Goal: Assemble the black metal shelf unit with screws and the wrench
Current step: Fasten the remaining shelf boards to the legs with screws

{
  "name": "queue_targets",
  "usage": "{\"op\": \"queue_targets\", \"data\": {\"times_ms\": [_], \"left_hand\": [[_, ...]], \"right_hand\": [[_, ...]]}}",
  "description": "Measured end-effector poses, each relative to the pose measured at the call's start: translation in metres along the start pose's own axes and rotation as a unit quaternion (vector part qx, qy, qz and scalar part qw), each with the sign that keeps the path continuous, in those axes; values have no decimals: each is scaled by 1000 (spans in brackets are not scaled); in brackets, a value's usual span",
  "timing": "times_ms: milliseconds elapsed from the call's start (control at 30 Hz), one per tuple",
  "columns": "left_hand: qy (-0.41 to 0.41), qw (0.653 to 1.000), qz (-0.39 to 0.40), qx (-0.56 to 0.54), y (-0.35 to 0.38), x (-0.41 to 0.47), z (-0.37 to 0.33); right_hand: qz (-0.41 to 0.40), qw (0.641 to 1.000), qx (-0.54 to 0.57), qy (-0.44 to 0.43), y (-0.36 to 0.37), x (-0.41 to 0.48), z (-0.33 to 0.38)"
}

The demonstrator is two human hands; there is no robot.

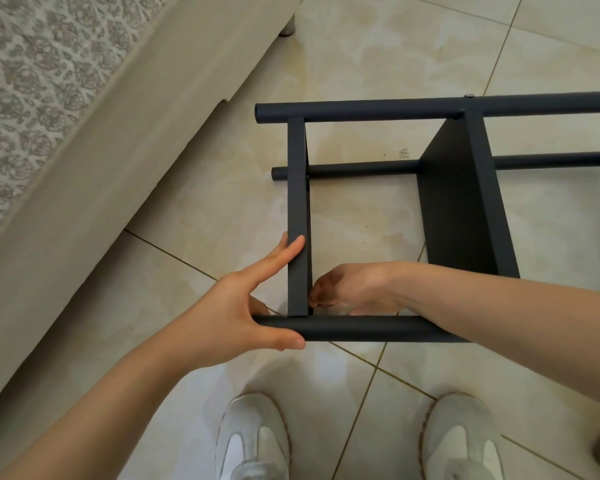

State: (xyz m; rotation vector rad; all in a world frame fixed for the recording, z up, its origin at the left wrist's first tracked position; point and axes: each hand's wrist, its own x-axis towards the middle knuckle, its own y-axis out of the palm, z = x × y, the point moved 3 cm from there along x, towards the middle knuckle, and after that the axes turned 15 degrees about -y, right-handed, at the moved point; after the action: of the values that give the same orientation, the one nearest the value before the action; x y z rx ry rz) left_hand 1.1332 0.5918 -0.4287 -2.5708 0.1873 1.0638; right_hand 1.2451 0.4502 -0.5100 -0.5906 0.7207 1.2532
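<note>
Now we are steadying the black shelf unit (465, 209), which is lying on its side on the tiled floor (378, 57) beside a pale sofa (84, 150), just ahead of our white shoes (253, 441). Our left hand (236, 306) is gripping the end of the near tube (361, 329) between thumb and lower fingers, while its straight upper fingers (284, 254) are pressing along the end panel (298, 188). Our right hand (354, 289) is curling its fingers together at the inner corner where panel meets tube; we cannot tell what they are pinching.

black metal shelf unit (461, 202), round tubes and flat panels | on its side on tiled floor (361, 64) | small silver screw (469, 95) seated in far tube
</note>
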Motion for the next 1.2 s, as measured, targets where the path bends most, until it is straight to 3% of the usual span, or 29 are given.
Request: {"op": "queue_targets", "data": {"times_ms": [200,367,500,600,767,1100,1200], "left_hand": [[82,970,-62,221,-2,0,4],[190,915,-147,325,-3,-1,6],[206,917,-160,302,-1,3,12],[217,914,-170,299,-1,4,14],[240,905,-184,301,-1,3,12],[255,914,-172,264,3,3,13],[256,914,-176,262,3,4,14]], "right_hand": [[16,1000,-1,-10,-1,-2,-1],[-20,998,-47,-36,-1,-4,3],[-81,980,-138,-116,-5,-1,12],[-110,978,-62,-167,-8,-10,17],[-28,978,-9,-204,0,-27,19],[-17,984,52,-171,6,-27,23],[2,979,130,-157,6,-30,23]]}}
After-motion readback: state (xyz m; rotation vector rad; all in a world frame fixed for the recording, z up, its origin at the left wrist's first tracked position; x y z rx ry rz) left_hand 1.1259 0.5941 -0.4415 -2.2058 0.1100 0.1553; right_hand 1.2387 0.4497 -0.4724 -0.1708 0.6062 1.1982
